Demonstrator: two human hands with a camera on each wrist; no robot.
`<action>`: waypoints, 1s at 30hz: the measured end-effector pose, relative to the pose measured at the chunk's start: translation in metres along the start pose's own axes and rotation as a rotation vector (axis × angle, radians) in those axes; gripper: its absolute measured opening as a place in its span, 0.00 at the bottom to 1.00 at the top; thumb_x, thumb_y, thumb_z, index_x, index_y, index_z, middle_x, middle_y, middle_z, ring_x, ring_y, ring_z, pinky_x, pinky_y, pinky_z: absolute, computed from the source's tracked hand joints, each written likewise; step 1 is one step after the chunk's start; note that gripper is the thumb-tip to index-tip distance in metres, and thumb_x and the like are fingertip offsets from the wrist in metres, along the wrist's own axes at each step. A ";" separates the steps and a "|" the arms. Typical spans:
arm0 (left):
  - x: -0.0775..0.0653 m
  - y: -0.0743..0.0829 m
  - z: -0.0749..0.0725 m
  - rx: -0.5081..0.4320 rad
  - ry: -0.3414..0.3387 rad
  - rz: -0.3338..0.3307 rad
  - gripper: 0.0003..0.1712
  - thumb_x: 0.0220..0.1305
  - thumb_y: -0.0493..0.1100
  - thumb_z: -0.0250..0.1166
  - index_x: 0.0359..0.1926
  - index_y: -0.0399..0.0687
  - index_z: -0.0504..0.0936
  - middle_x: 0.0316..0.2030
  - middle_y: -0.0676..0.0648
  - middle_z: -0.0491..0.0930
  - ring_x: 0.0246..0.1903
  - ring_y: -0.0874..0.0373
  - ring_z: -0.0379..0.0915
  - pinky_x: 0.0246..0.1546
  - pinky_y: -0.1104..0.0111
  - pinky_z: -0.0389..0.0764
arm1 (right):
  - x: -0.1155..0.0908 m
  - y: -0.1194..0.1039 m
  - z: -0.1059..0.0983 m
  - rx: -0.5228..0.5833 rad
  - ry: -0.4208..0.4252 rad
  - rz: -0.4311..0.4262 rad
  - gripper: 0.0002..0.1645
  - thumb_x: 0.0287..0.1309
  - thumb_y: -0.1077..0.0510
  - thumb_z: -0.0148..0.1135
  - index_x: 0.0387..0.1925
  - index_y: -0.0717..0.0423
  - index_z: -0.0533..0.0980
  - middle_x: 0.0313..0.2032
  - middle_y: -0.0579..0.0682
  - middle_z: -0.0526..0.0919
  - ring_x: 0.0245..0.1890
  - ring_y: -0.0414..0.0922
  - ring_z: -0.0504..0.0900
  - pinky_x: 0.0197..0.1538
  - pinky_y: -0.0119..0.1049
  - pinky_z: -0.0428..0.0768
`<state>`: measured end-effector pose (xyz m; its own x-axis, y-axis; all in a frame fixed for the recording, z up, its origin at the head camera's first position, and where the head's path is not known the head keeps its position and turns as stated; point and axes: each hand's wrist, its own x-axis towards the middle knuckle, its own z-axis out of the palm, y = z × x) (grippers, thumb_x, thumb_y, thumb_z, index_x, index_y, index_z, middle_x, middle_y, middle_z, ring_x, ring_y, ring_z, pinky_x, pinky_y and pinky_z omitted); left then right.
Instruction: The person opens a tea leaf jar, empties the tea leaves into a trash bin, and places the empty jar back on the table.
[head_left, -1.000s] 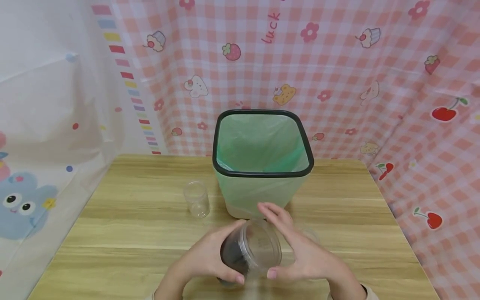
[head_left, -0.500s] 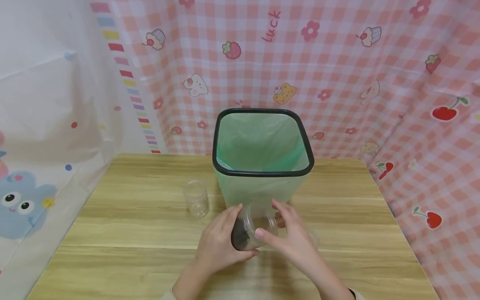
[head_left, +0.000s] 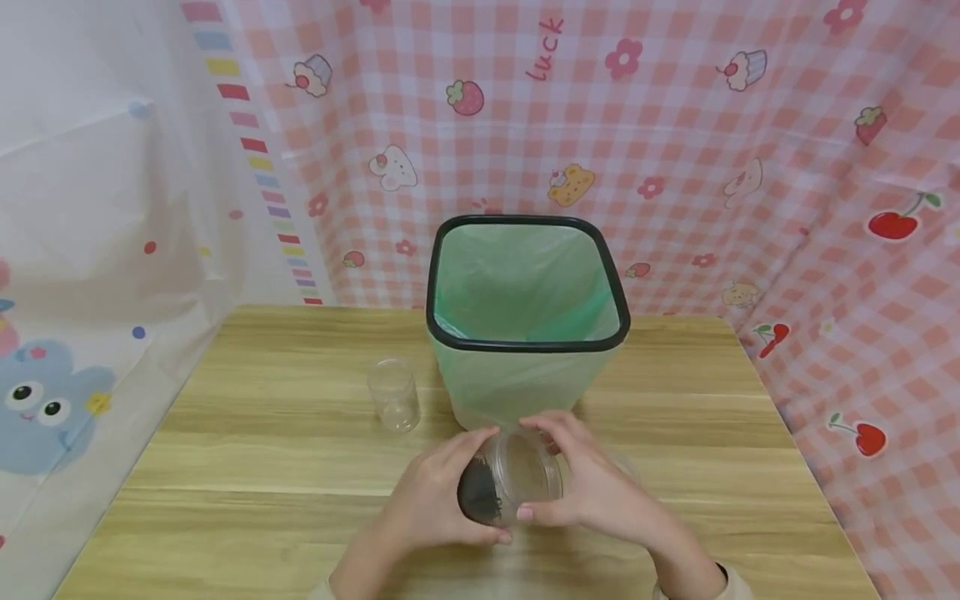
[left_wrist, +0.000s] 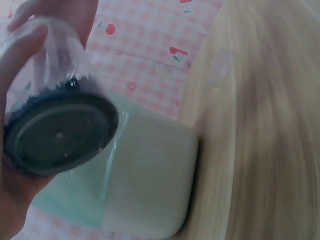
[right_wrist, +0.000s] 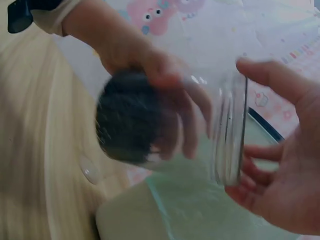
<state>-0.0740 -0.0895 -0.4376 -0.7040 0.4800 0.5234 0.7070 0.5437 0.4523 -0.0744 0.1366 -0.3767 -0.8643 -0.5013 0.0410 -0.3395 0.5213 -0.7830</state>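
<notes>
A clear jar (head_left: 491, 487) with dark, loose bits at its bottom end is held on its side above the table. My left hand (head_left: 429, 492) grips its body, fingers wrapped around it, as the right wrist view shows. My right hand (head_left: 596, 487) spans the jar's clear lid end (right_wrist: 230, 130), thumb at one side of the rim and fingertips at the other. The jar's dark base (left_wrist: 60, 135) faces the left wrist camera. Directly behind the jar stands a pale bin (head_left: 525, 392) with a green liner (head_left: 517, 283) and a black rim.
An upright clear cup (head_left: 394, 396) stands left of the bin on the wooden table (head_left: 247, 467). Another small clear object (head_left: 626, 468) lies on the right, partly hidden by my right hand. A pink checked curtain (head_left: 525, 150) hangs behind.
My right hand, spread beside the jar's lid end a second ago, now has thumb and fingers on its rim. The jar rose a little towards the bin, then came slightly back.
</notes>
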 end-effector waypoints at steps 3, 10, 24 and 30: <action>-0.002 0.000 -0.004 -0.115 -0.077 -0.028 0.59 0.30 0.67 0.76 0.64 0.50 0.65 0.54 0.49 0.75 0.50 0.57 0.74 0.46 0.63 0.77 | -0.002 0.002 -0.006 -0.012 -0.099 -0.116 0.50 0.40 0.46 0.74 0.65 0.44 0.60 0.61 0.47 0.58 0.55 0.49 0.67 0.50 0.49 0.73; -0.002 0.001 -0.006 -0.264 -0.156 -0.033 0.58 0.35 0.64 0.75 0.67 0.53 0.60 0.59 0.50 0.71 0.53 0.57 0.72 0.48 0.63 0.77 | -0.004 0.004 -0.012 0.033 -0.263 -0.340 0.55 0.42 0.59 0.70 0.70 0.47 0.52 0.65 0.49 0.50 0.62 0.48 0.58 0.57 0.42 0.69; 0.003 -0.007 0.006 0.292 0.177 0.071 0.61 0.24 0.68 0.77 0.59 0.39 0.69 0.49 0.45 0.76 0.48 0.52 0.75 0.46 0.62 0.77 | 0.006 -0.003 0.005 0.152 0.088 0.287 0.45 0.56 0.42 0.62 0.68 0.58 0.57 0.60 0.55 0.65 0.52 0.51 0.71 0.50 0.44 0.74; 0.002 -0.007 0.011 0.342 0.209 0.128 0.61 0.24 0.69 0.76 0.58 0.37 0.71 0.48 0.43 0.76 0.47 0.51 0.75 0.48 0.62 0.77 | 0.008 -0.003 0.016 0.136 0.062 0.324 0.51 0.50 0.41 0.66 0.67 0.63 0.58 0.55 0.55 0.68 0.46 0.48 0.74 0.44 0.39 0.76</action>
<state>-0.0813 -0.0847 -0.4482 -0.5582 0.4276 0.7111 0.6998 0.7031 0.1265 -0.0742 0.1199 -0.3836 -0.9413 -0.2797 -0.1889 0.0051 0.5479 -0.8365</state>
